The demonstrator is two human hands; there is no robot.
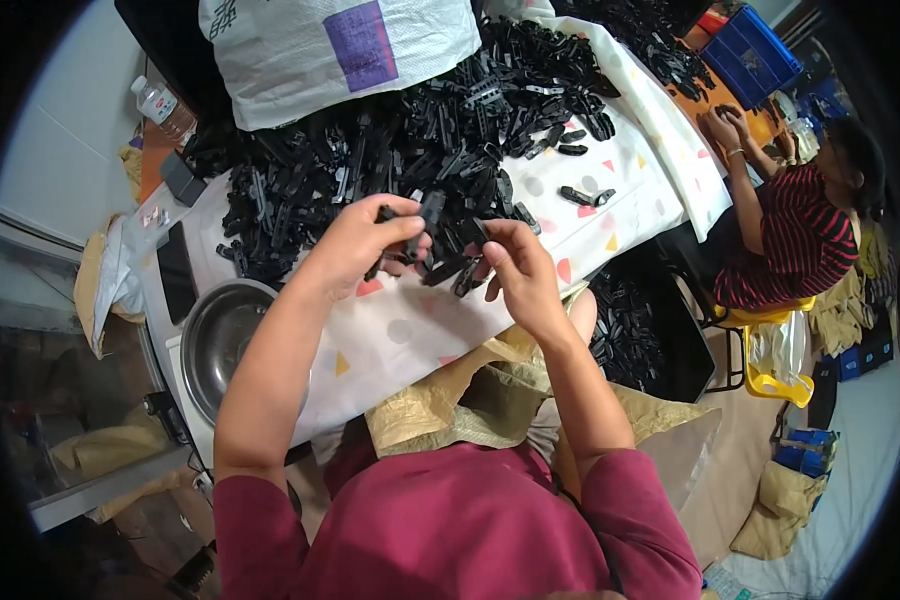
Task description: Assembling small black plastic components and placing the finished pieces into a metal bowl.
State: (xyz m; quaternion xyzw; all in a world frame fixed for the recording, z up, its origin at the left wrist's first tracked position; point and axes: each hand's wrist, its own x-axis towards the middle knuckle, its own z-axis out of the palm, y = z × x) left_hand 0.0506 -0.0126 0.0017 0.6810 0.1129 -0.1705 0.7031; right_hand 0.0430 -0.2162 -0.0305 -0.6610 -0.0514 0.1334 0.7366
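**Both our hands on black clips at the near edge of the pile**

So here's how we're sitting: our left hand (365,240) is curled shut around a black plastic piece (428,222), thumb on top, and the part pokes out past the fingers toward the right hand. Its long axis looks roughly upright in the head view, tipped a bit away from us, though the fingers hide its lower end, so we can't tell its full shape.

Our right hand (518,268) is just beside it, fingers pinched on a second black piece (467,275) that slants down toward the left hand. The two pieces sit between the hands, nearly touching; whether they actually meet we can't tell, black on black.

The relation that matters: both parts are dead centre between the hands, and neither hand has the edge, as each already grips its own. The big heap of black parts (390,150) lies right behind the hands, farther from us, on the patterned tablecloth (410,335), with the left hand closer to its bulk.

Off to our left there's a metal bowl (220,340), near the left forearm. A white sack (330,50) sits beyond the heap. Another person (790,230) works well apart on the right.
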